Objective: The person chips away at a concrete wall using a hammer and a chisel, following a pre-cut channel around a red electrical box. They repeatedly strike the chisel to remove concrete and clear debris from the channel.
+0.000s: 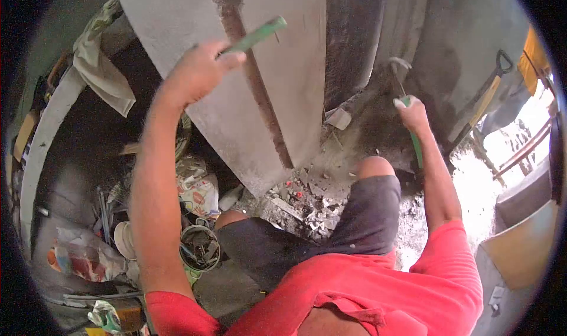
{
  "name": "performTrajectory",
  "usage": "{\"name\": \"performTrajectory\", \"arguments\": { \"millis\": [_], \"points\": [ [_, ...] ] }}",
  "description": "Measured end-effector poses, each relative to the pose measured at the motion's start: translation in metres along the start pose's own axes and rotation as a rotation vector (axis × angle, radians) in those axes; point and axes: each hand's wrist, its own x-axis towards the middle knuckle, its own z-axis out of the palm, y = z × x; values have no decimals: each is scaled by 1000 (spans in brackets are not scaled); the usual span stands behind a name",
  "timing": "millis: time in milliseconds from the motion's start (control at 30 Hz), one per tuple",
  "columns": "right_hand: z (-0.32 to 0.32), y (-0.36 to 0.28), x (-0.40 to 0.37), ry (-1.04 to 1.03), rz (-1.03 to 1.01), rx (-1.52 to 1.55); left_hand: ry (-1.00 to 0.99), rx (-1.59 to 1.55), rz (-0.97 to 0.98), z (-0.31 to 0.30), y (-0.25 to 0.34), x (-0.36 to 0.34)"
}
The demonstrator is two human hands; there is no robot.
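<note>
My left hand point(204, 70) is raised in front of a grey wall point(283, 70), closed around a green bar point(257, 36). The bar slants up and to the right, across a dark groove point(257, 96) that runs down the wall. Its lower end is hidden in my fingers. On the right, my right hand point(412, 112) grips a hammer point(400, 76) by its green handle. The curved metal head points up, away from the wall's face, and the handle's end shows below my fist.
Broken rubble point(313, 209) lies at the wall's foot, between my knees. To the left stand a bucket of scraps point(199, 247) and plastic bags point(85, 256). A shovel point(487, 96) with a yellow shaft leans at the right. A cloth point(103, 76) hangs at the upper left.
</note>
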Motion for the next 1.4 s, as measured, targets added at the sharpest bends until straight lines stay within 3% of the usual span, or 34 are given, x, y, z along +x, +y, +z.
{"name": "performTrajectory", "arguments": {
  "millis": [133, 200, 267, 333, 500, 600, 667, 800, 900, 933, 1000, 1033, 1067, 1133, 1200, 1233, 1267, 1333, 1367, 1400],
  "points": [
    [43, 37, 19, -316, 22, -144, -59, 61, 358, 73, -18, 46],
    [79, 67, 41, -418, -41, -254, -178, 70, 287, 115, -5, 57],
    [128, 92, 76, -503, -107, -346, -482, 115, 184, 133, 26, 82],
    [176, 104, 118, -669, -159, -439, -660, 144, 368, 165, 18, 111],
    [269, 72, 170, -1110, -330, -587, -1044, 180, 347, 137, 44, 150],
    [278, 48, 159, -1318, -418, -560, -1066, 51, 99, 118, 16, 124],
    [264, 31, 141, -1383, -456, -507, -996, -116, 73, 110, -34, 76],
    [213, -18, 135, -1442, -469, -399, -1214, -72, -335, 30, -40, 20],
    [158, -53, 136, -1439, -395, -330, -864, -110, -420, 12, -39, -62],
    [138, -57, 132, -1354, -332, -299, -885, -138, -411, 22, -29, -91],
    [109, -53, 114, -1351, -303, -291, -488, -311, -604, 35, 1, -123],
    [81, -54, 105, -1332, -299, -260, -650, -353, -823, 26, 27, -110],
    [49, -54, 97, -1347, -269, -288, -681, -377, -811, 31, 43, -113],
    [-16, -79, 85, -1441, 234, 94, -606, -316, -616, 42, 70, -124],
    [-81, -119, 71, -1368, 636, 115, -508, -382, -593, 43, 100, -115],
    [-92, -115, 46, -1217, 414, 76, -421, -452, -619, 39, 99, -100],
    [-111, -110, 26, -1271, 748, 14, -446, -465, -604, 30, 96, -88],
    [-130, -77, -46, -996, 603, 66, -437, -489, -465, 11, 89, -55],
    [-145, -82, -67, -982, 626, 51, -472, -445, -459, -9, 88, -36],
    [-157, -88, -84, -673, 331, -61, -500, -402, -455, -28, 82, -21]
  ]
}}
